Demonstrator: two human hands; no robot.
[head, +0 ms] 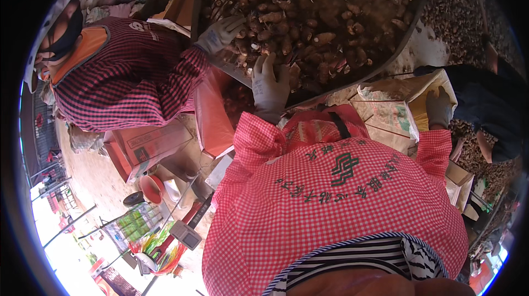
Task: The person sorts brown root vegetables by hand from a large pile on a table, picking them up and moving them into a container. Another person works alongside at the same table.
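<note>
My left hand [270,83], in a pale glove, rests at the near edge of a large dark tray [396,54]. Its thumb stands apart from its fingers, and no item shows in its grasp. Brown taro-like corms [324,39] lie heaped in the tray beyond the fingertips. To the right, my gloved right hand [439,108] is at the mouth of an open, woven-sack-like container [384,114] with a yellowish inside. Whether its fingers grip anything there cannot be made out.
At left, a co-worker in a checked smock has a gloved hand [221,34] on the corms. A dark-clothed person [483,106] bends at right beside piled corms [467,19]. Cardboard boxes [153,143], a red bowl [151,189] and a handheld device [186,235] sit lower left.
</note>
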